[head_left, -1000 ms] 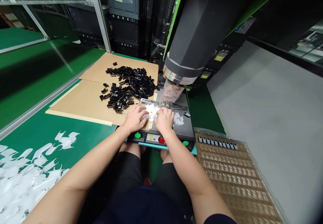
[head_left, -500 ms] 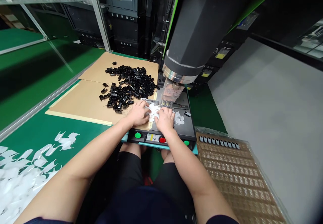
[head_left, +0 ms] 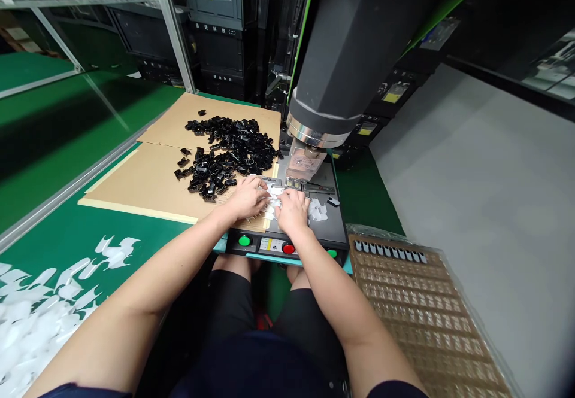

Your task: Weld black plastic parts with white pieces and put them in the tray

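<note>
Thin white curved plastic pieces [head_left: 272, 207] lie in a small heap on the dark machine bed, between my two hands. My left hand [head_left: 250, 198] comes in from the left with fingers bent and closed on the edge of these pieces. From the other side my right hand [head_left: 293, 211] is curled over them, its thumb and fingertips closed against the white plastic. Exactly how many pieces each hand grips is hidden by the fingers. More white pieces [head_left: 318, 210] sit just right of my right hand, with a small black part [head_left: 333, 201] beside them.
Overhead hangs a machine head [head_left: 323, 114] with a clear block [head_left: 305, 161] beneath it. Black parts [head_left: 233, 152] are heaped on cardboard [head_left: 135, 182]. Green [head_left: 244, 240] and red buttons [head_left: 288, 248] line the front edge. A compartmented tray [head_left: 417, 302] stands right; white pieces [head_left: 36, 326] pile at left.
My left hand has shifted slightly, its fingers reaching further over the white pieces, which have moved a little between the hands. My right hand stays nearly in place.
</note>
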Tool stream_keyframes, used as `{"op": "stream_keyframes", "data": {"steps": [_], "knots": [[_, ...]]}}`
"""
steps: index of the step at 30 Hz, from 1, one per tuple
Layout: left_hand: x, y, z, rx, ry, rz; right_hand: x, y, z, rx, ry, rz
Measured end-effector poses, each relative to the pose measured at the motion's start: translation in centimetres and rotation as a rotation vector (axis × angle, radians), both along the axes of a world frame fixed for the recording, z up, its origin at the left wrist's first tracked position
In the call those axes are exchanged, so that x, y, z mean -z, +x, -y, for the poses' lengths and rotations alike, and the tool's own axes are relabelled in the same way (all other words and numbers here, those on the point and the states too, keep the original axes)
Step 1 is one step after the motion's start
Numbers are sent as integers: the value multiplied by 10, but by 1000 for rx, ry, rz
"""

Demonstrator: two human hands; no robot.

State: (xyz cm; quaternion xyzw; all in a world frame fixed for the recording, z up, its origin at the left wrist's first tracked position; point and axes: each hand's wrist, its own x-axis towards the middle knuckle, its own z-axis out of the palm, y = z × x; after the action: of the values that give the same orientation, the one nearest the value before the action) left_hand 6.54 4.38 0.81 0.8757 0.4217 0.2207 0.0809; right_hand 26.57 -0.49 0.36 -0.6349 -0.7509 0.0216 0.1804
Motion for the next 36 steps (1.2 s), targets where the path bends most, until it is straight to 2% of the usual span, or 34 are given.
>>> {"op": "stream_keyframes", "data": {"steps": [4,8,11,15,20,26,31,36], "knots": [[-3,-12,8,-99,-1,205,6,4,0,-12,25,-28],[-5,-38,23,-293,-44,397,9,6,-1,-26,38,-15],[2,-57,35,-390,-128,396,7,2,-3,-34,33,-1],[16,-69,47,-440,-156,251,2,-4,-6,-27,13,-2],[25,-63,52,-390,-68,44,1,-1,0,-32,58,-9],[14,-46,31,-298,60,-33,6,13,18,-50,102,-44],[1,-32,2,-107,37,-158,12,39,36,52,187,-123],[-6,-32,-14,-9,-30,-264,26,67,48,96,253,-158]]}}
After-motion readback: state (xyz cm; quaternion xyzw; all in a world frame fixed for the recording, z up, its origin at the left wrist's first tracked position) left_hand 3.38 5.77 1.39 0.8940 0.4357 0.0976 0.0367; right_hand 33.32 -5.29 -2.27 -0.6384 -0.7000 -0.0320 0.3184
